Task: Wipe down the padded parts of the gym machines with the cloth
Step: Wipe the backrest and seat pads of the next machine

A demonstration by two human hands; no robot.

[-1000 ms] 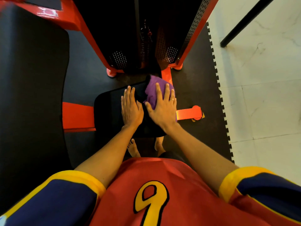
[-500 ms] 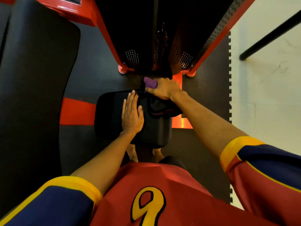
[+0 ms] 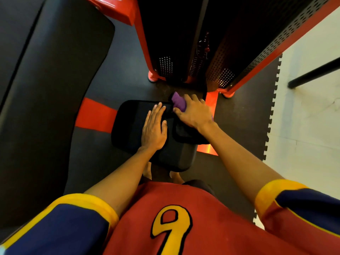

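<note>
Right hand point(image 3: 195, 113) clamps the crumpled purple cloth point(image 3: 178, 102) at the black padded seat's point(image 3: 132, 126) one-o'clock corner. Left hand point(image 3: 153, 131) presses flat, fingers straight. Unwiped pad probably lies toward seven.

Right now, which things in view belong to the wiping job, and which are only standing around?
For the job: purple cloth, gripped by the right hand; seat pad, under the flat left hand; tall pad beside it.
Just around: red frame, black pole, floor mat.

Red jersey point(image 3: 139, 218) with yellow 9 point(image 3: 172, 229), navy yellow-cuffed sleeves point(image 3: 60, 227); possibly a ring point(image 3: 202, 100).
</note>
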